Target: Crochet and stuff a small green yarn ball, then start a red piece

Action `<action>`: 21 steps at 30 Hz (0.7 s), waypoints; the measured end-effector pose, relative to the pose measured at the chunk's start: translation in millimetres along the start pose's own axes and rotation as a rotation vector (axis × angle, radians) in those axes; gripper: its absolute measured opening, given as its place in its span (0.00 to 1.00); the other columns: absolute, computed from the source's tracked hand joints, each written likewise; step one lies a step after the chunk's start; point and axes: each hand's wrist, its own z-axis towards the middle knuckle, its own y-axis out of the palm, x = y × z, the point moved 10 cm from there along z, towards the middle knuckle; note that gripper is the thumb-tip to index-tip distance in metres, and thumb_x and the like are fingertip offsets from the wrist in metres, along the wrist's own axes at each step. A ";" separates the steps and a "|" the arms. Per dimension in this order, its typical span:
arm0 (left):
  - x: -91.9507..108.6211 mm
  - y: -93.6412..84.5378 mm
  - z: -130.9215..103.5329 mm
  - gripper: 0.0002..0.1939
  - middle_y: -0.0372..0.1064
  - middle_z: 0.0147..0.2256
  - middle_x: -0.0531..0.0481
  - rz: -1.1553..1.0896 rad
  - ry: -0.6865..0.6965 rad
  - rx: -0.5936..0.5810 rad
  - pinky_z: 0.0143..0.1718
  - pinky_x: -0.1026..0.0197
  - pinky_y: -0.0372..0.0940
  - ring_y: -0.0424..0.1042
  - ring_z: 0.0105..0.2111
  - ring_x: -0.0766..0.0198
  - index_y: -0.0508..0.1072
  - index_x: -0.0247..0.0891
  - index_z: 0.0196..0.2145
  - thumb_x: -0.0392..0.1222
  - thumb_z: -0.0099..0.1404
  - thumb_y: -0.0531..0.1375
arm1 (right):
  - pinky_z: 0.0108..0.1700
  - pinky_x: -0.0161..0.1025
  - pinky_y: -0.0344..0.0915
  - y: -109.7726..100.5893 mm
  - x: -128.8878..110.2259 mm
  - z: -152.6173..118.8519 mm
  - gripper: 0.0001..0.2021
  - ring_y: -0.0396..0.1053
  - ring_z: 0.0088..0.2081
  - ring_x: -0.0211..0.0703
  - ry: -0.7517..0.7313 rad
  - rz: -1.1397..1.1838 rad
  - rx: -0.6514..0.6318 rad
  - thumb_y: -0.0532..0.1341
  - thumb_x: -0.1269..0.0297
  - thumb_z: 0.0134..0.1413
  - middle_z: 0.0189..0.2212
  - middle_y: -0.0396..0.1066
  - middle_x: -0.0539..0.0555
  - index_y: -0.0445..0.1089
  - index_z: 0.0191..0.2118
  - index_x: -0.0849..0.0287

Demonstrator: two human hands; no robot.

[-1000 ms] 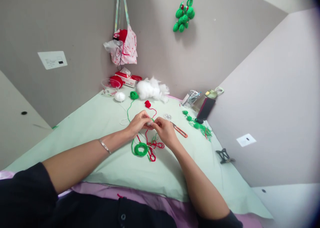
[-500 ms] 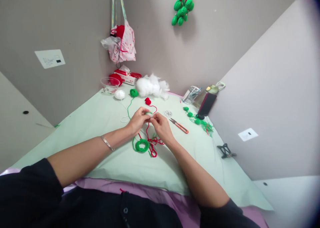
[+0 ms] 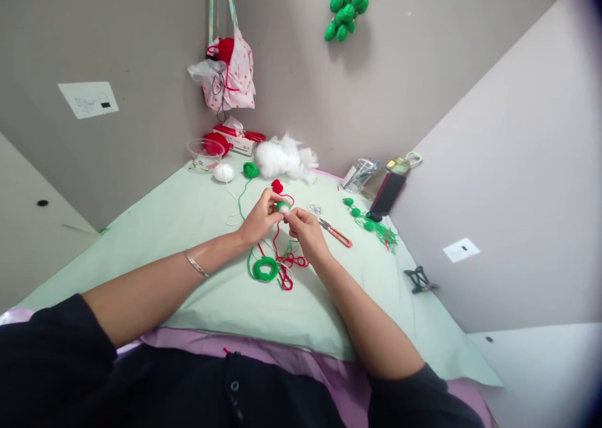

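Note:
Between the thumb and fingers of my left hand (image 3: 259, 218) is a small green and white piece (image 3: 283, 208), with white showing on its front. My right hand (image 3: 305, 227) is closed in a pinch at the piece's lower right edge; what its fingertips hold is too small to tell. Just beyond my hands lies a small red yarn ball (image 3: 277, 186). Nearer to me are a green yarn coil (image 3: 266, 269) and tangled red yarn (image 3: 286, 277). Orange-handled snips (image 3: 338, 235) lie to the right of my right hand.
White stuffing (image 3: 285, 158), a green yarn ball (image 3: 251, 170) and a white yarn ball (image 3: 224, 173) stand at the back. Right of centre are green crocheted pieces (image 3: 369, 225), a phone (image 3: 388, 193) and a clear cup (image 3: 360, 176). A black stand (image 3: 420, 280) sits at the right edge.
The green and white piece shows more between my hands, its white part now facing me. My right fingers have moved slightly down and right of it. The whole view has shifted a little.

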 end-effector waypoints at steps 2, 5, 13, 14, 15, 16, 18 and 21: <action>3.4 2.8 -1.7 0.08 0.75 0.41 0.49 -0.021 -0.003 -0.021 0.44 0.58 0.68 0.74 0.38 0.63 0.67 0.39 0.38 0.34 0.61 0.62 | 0.25 0.35 0.49 -2.8 -2.8 -1.4 0.21 0.48 0.22 0.33 -0.009 -0.014 0.028 0.65 0.45 0.50 0.19 0.57 0.44 0.62 0.23 0.55; 3.7 4.9 -2.1 0.08 0.75 0.39 0.49 -0.033 -0.019 -0.031 0.44 0.57 0.68 0.74 0.37 0.63 0.66 0.39 0.38 0.39 0.63 0.62 | 0.26 0.36 0.49 -8.1 -7.2 -2.1 0.20 0.50 0.22 0.33 -0.030 -0.057 0.076 0.64 0.46 0.50 0.20 0.61 0.45 0.61 0.22 0.55; -9.1 -6.0 -2.3 0.09 0.70 0.33 0.54 0.068 -0.038 0.086 0.40 0.60 0.67 0.71 0.33 0.66 0.66 0.38 0.39 0.31 0.63 0.63 | 0.30 0.38 0.50 -2.3 -19.8 -9.4 0.14 0.53 0.25 0.37 -0.134 -0.234 0.099 0.61 0.55 0.55 0.20 0.58 0.45 0.62 0.24 0.54; -11.6 -8.7 -2.1 0.09 0.69 0.34 0.54 0.084 -0.037 0.110 0.40 0.60 0.67 0.71 0.34 0.66 0.66 0.38 0.39 0.31 0.64 0.63 | 0.31 0.38 0.50 1.0 -21.0 -11.7 0.13 0.53 0.25 0.38 -0.150 -0.251 0.098 0.61 0.57 0.56 0.20 0.58 0.44 0.62 0.24 0.54; -14.3 -11.2 -1.7 0.08 0.69 0.35 0.54 0.100 -0.037 0.131 0.40 0.60 0.68 0.71 0.34 0.66 0.67 0.37 0.39 0.32 0.65 0.63 | 0.31 0.38 0.49 4.3 -21.6 -13.8 0.12 0.53 0.26 0.38 -0.162 -0.263 0.097 0.60 0.58 0.56 0.20 0.58 0.44 0.62 0.25 0.54; -17.0 -13.4 -1.1 0.06 0.69 0.35 0.53 0.115 -0.040 0.147 0.39 0.59 0.68 0.71 0.34 0.65 0.69 0.36 0.39 0.34 0.66 0.63 | 0.32 0.39 0.49 7.5 -21.7 -15.4 0.11 0.53 0.26 0.38 -0.169 -0.270 0.094 0.60 0.59 0.56 0.20 0.58 0.44 0.62 0.25 0.54; -21.3 -15.6 0.5 0.06 0.70 0.36 0.52 0.138 -0.048 0.162 0.36 0.59 0.69 0.70 0.33 0.65 0.71 0.34 0.40 0.39 0.69 0.63 | 0.32 0.39 0.50 12.2 -20.8 -16.2 0.11 0.54 0.26 0.39 -0.173 -0.266 0.085 0.59 0.60 0.56 0.21 0.59 0.45 0.62 0.25 0.54; -20.9 -14.6 2.6 0.05 0.68 0.32 0.54 0.135 -0.043 0.153 0.32 0.62 0.67 0.67 0.28 0.67 0.71 0.36 0.38 0.40 0.69 0.62 | 0.33 0.37 0.55 14.6 -17.0 -12.4 0.11 0.56 0.27 0.39 -0.148 -0.208 0.057 0.58 0.57 0.56 0.23 0.61 0.46 0.62 0.26 0.54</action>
